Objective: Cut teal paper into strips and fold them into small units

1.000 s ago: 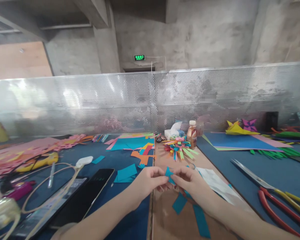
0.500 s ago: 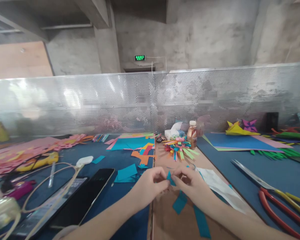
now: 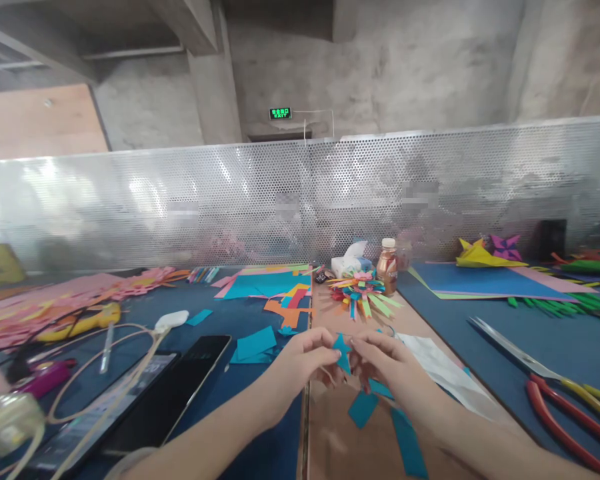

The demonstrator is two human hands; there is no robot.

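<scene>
A small blue paper star is held between the fingertips of both hands, above the brown strip of tabletop. My left hand pinches its left side with thumb and forefinger. On the other side, my right hand has its fingers closed at the star's edge. Below the right hand lie a short blue paper piece and a longer blue paper strip. Left of my left hand, folded blue paper pieces rest on the dark blue surface.
Open-bladed scissors lie at the right beside white tissue. Two phones and a cable are at the left. Further back stand a bottle, a tissue pack and a colourful paper-strip flower. A perforated metal screen runs behind.
The blue paper between my fingers has turned to face me, so its star shape now shows more fully. My right hand's fingers have shifted slightly to the right along its edge.
</scene>
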